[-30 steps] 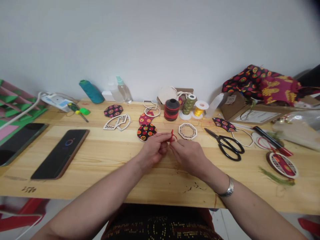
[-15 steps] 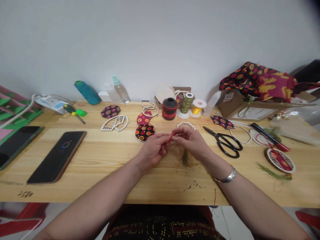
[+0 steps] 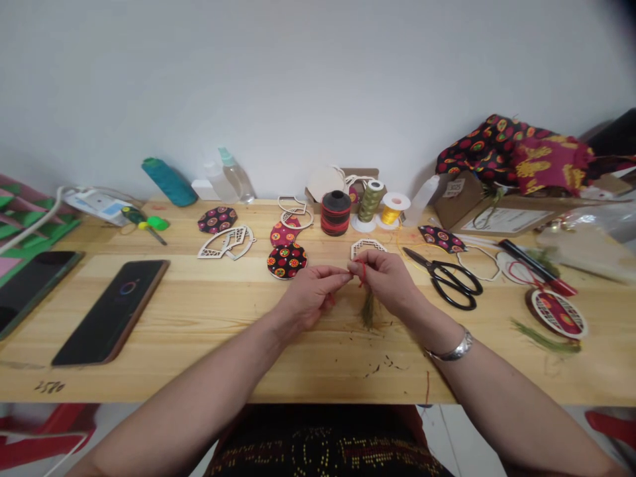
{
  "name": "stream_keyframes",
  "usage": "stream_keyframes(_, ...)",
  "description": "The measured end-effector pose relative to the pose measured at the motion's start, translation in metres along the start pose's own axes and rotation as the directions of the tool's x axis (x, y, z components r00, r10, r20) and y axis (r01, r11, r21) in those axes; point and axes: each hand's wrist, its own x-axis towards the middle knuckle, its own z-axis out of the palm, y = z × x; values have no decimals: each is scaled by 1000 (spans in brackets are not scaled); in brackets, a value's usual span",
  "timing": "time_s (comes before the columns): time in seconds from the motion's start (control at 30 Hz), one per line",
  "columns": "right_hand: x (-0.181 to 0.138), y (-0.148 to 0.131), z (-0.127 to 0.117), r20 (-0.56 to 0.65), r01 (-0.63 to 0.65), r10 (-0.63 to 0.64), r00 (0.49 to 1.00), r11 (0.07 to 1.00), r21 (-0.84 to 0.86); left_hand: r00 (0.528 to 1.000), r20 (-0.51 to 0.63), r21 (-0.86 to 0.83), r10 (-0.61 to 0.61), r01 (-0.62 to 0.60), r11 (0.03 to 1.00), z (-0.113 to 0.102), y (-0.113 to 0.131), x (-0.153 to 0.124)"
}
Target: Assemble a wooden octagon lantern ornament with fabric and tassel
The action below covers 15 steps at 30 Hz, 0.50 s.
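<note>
Centrally, we log the following on the pale pine worktop (image 3: 199, 318), its grain running left to right:

- Our left hand (image 3: 309, 296): grip narrowed to a pinch, thumb and forefinger meeting on the red thread (image 3: 362, 271).
- Our right hand (image 3: 388, 281): grip likewise pinched on the same red thread, fingertips all but touching those of the left; a silver-coloured metal bracelet (image 3: 451, 348) circles the wrist.
- Red thread: thin, looped, held just above the worktop's middle between both hands.
- Olive-green tassel (image 3: 368, 310): a fine, fibrous bundle hanging below the right hand, its end on the wood.
- Octagonal wooden fretwork piece (image 3: 366, 247): pale, laser-cut, flat, just behind the right hand.
- Round fabric-covered disc (image 3: 287, 260): black cloth with red and yellow spots, near the left hand.
- Fan-shaped wooden cut-out (image 3: 227, 242): pale, openwork, left of the disc.
- Black-and-red thread spool (image 3: 335, 212), olive spool (image 3: 371, 201) and yellow cord reel (image 3: 395, 210): cylindrical, upright, in a row at the back.
- Black scissors (image 3: 450, 278): glossy looped handles, lying flat to the right of our hands.
- Smartphone (image 3: 113, 311): dark, glassy slab, screen up, well to the left.
- Teal thread cone (image 3: 169, 182): lying tilted against the wall.
- Patterned fabric (image 3: 517, 156): crumpled, black and magenta, heaped on a cardboard box (image 3: 477, 209) at the far right.
</note>
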Motion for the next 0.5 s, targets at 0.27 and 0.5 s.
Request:
stream_keyframes(0.27,-1,-5,-2,-19,19,-19,1000,999,-27,1000,3,31,26,-26,999,2,1,-1)
stream_keyframes(0.5,-2,-8,-1,-21,-14,14,1000,1000,12,1000,-3,4,20,-20,1000,1,2,-3)
